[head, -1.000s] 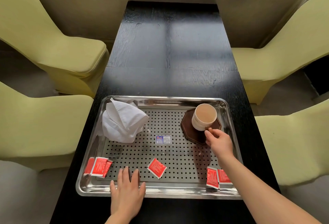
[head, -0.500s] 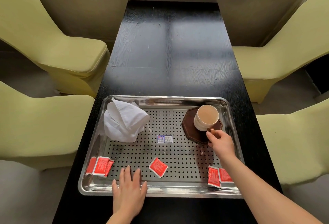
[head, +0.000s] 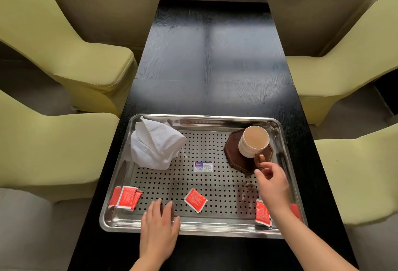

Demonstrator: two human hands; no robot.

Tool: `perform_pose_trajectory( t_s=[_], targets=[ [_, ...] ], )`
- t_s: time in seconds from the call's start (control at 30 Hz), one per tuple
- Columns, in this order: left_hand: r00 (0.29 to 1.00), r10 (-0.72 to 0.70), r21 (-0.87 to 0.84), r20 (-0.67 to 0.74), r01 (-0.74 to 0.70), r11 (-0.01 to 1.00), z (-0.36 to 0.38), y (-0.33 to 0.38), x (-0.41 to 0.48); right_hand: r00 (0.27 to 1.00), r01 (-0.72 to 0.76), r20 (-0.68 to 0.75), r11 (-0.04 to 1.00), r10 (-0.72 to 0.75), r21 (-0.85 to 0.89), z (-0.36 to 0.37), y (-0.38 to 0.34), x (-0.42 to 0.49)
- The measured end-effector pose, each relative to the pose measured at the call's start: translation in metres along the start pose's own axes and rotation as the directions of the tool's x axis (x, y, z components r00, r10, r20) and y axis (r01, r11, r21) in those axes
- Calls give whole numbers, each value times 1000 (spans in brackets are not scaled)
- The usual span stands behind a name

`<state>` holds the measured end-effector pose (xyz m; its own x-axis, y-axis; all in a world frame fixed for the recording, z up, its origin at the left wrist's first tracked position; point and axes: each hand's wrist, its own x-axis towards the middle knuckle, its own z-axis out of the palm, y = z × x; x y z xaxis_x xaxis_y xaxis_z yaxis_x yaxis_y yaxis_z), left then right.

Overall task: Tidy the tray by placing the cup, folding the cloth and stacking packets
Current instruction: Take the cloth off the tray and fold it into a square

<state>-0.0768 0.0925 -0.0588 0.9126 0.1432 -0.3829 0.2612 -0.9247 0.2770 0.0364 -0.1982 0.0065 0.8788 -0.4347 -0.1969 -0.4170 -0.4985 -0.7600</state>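
While the cream ceramic cup with a brown handle (head: 254, 142) stands upright on the dark brown octagonal coaster (head: 233, 152) in the far right corner of the perforated stainless-steel tray (head: 215, 118), the right hand (head: 272, 186) lies just on the near side of it. Its thumb and forefinger curl toward the handle. The view does not settle whether the fingertips pinch the handle or sit just clear of it.

Left hand (head: 159, 226): flat, fingers straight and close together, palm down across the tray's near rim, holding nothing and pressing the tray to the black wood-grain table (head: 215, 55).

Crumpled white cloth (head: 155, 147): heaped and unfolded in the far left corner of the tray.

Red sachet packets: an overlapping group at the near left (head: 126, 198), a single one by the middle of the near edge (head: 195, 200), and more at the near right (head: 262, 213), partly hidden by the right forearm. None are stacked.

Small blue-and-white label (head: 203, 166): stuck at the tray's centre. Yellow-green covered chairs (head: 64, 51) flank the table.

Step in hand, as judged: seating the cup, the first of three parts, with the cloth and packets yet to be handled. To finish it well:
- Release the handle only with the base flat and inside the coaster's outline.
- Draw the fingers straight back toward the body, so that no fingertip hooks the handle and turns or tips the cup.
- Keep the left palm on the rim so the tray cannot slide.
- Lift the right forearm over the near-right packets rather than dragging across them.
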Motion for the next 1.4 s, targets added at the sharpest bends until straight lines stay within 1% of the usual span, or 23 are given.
perform_pose_trajectory(
  t_s=[0.13,0.2,0.27,0.4,0.53,0.67,0.83,0.93,1.03,1.1,1.13,1.17,1.2,1.23,1.27,1.3,1.33,1.4],
  targets=[
    [999,8,-60,-49,-11,998,-10,-5,-3,979,49,200,998,-40,-40,26,-10,-17],
    [997,3,-75,-77,-9,997,-16,-10,-1,952,58,302,998,-47,-28,45,-27,-20],
    [996,-7,-81,-88,0,997,-22,-18,3,920,85,387,995,-58,-53,67,-48,-19],
    [996,-31,-129,-82,20,991,-32,-33,12,857,87,512,995,-54,-40,113,-96,-16],
    [998,-35,-172,-56,25,985,-36,-41,13,830,104,552,994,-73,-25,158,-137,-7],
    [999,9,-171,-54,-18,985,-37,-42,9,830,70,558,994,-9,-89,194,-156,0],
    [999,38,-155,-33,-43,987,-32,-43,2,870,36,490,983,58,-180,217,-151,2],
    [998,57,-148,-33,-61,987,-31,-45,-1,881,-44,457,983,123,-179,223,-145,5],
    [997,78,-157,-24,-80,984,-32,-46,-2,863,-113,467,974,193,-195,227,-136,8],
    [996,84,-172,-25,-87,981,-34,-46,-2,854,-130,474,971,213,-202,227,-133,10],
    [996,85,-182,-27,-89,979,-36,-47,-1,862,-110,465,971,200,-214,227,-133,10],
    [996,87,-190,-31,-91,978,-37,-47,0,887,-33,439,967,145,-253,227,-133,11],
    [996,88,-195,-34,-93,976,-38,-48,0,910,99,413,944,42,-315,227,-136,11],
    [996,87,-197,-34,-92,976,-38,-49,1,907,256,413,892,-89,-371,229,-139,9],
    [996,86,-195,-31,-90,977,-38,-50,0,871,399,447,824,-203,-403,231,-144,5],
    [996,85,-191,-25,-88,978,-38,-50,-1,818,501,514,758,-258,-418,234,-151,1],
    [996,83,-186,-16,-85,979,-37,-50,-2,771,556,585,713,-252,-426,240,-156,-5],
    [997,72,-181,2,-70,981,-35,-51,-4,715,591,678,666,-170,-456,254,-158,-16]
  ],
)
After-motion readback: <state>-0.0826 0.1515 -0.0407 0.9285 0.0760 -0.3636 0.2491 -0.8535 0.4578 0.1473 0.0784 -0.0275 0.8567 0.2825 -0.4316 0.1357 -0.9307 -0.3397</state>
